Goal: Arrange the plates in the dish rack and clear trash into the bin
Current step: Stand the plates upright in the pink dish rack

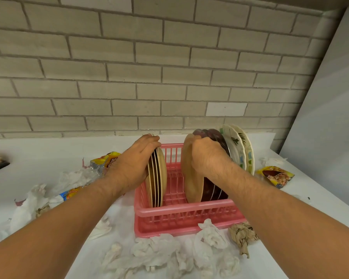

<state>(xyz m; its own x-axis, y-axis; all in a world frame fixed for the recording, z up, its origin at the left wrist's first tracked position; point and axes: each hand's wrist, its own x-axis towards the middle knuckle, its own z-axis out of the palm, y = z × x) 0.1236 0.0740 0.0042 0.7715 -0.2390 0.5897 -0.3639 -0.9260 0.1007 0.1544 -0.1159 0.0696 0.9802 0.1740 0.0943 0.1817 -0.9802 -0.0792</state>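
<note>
Tissues (169,252): a heap of crumpled white paper at the near edge of the counter (302,248), touching the front of the rack; light, soft, easy to scoop in handfuls.
Left litter: more tissue and torn snack wrappers (107,161) toward the left edge of the counter, just beside the left forearm.
Left hand (133,164): wrapped over the top rim of the beige plate stack (156,178), fingers curled on the far side, holding it upright at the left end of the rack.
Dish rack (181,216): pink plastic, mid-counter near the wall; its middle slots stand free between the two groups of plates.
Right hand (207,158): clenched on the upper rim of a beige plate (191,178), with the dark plates (214,190) pressed just behind it.
Floral plates (240,150): white, standing on edge at the right end of the rack, untouched.
Handling: the plates look stiff, smooth and likely breakable (a rim grip from above seems safest); on edge they could roll or topple if let go unslotted.
Right litter: a brown paper wad (243,236) at the rack's front right corner and a snack packet (277,176) toward the right edge.
Bin: not in view.
</note>
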